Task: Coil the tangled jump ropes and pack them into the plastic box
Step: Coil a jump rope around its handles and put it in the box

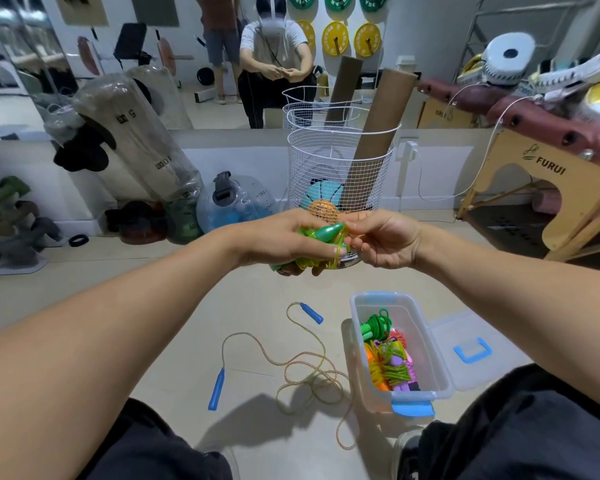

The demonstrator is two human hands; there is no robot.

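Note:
My left hand grips a bundled green jump rope with green handles, held up in front of me. My right hand pinches a strand of that rope beside the left fingers. On the floor below lies a loose, tangled rope with blue handles. To its right stands the clear plastic box with blue clips. Several coiled ropes in green, orange and purple lie inside it.
The box's clear lid lies on the floor right of the box. A white wire basket with balls and a cardboard tube stands ahead. Weights and bags sit at the left, a massage table at the right. My knees frame the bottom.

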